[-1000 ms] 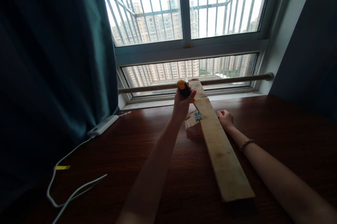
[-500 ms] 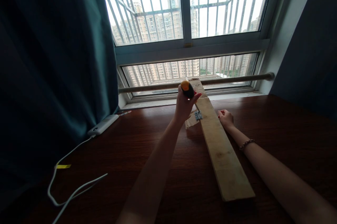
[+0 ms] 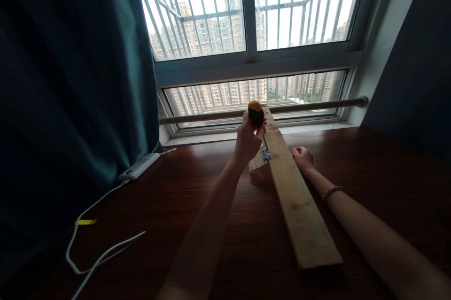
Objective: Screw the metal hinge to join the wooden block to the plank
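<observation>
My left hand [image 3: 248,139] is closed around the handle of a screwdriver [image 3: 256,113] with a yellow and black grip. The screwdriver's shaft slants down to a small metal hinge [image 3: 266,153] at the left edge of a long wooden board [image 3: 298,201]. Under the hinge, a thin torn-edged piece [image 3: 257,164] sticks out to the left of the board. My right hand [image 3: 303,157] rests on the table beside the board's right edge, its fingers curled in. Whether those fingers hold anything small is hidden.
The dark red wooden table [image 3: 190,187] reaches to the window sill. On the left lie a white power strip [image 3: 139,167], its white cable [image 3: 100,260] and a yellow strip [image 3: 87,222]. A blue curtain [image 3: 116,70] hangs at left. A rail [image 3: 317,105] crosses the window.
The screwdriver handle has swung slightly right and stands more upright, with my left hand's fingers shifted around it. The board and my right hand stay almost where they were.
</observation>
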`<state>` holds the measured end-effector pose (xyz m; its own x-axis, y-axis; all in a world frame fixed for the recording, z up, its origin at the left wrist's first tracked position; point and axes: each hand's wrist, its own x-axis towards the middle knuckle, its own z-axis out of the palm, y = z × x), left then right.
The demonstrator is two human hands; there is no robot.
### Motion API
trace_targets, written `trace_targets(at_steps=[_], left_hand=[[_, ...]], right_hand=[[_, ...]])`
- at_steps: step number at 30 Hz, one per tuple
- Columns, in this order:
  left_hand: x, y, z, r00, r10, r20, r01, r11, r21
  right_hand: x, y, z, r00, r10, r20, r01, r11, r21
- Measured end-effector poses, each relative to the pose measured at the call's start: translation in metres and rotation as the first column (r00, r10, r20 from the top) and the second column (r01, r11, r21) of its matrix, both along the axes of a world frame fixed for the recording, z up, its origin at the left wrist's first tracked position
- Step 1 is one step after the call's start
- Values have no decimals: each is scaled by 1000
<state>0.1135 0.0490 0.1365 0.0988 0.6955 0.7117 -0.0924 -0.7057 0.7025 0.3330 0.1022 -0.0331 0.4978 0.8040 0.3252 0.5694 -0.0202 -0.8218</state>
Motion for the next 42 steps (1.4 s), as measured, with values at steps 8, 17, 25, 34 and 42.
trace_targets(at_steps=[8,17,25,34,42], left_hand=[[4,4,-4,997,-60,54,60,998,-6],[-9,-3,17,979,-170,115,179,981,-77],[-33,-8,36,947,-69,315,99,992,-79],[-49,-8,42,920,101,378,-61,991,-117],[-41,-8,39,920,88,382,-39,990,-134]], right_hand=[[1,1,0,1000,-2,-13,2,1000,8],[0,0,-1,994,16,-107,-10,998,63],[-10,-14,55,965,236,-114,-191,932,308],[-72,-52,89,560,547,623,-705,709,11],[-73,-49,84,541,530,653,-660,749,-60]])
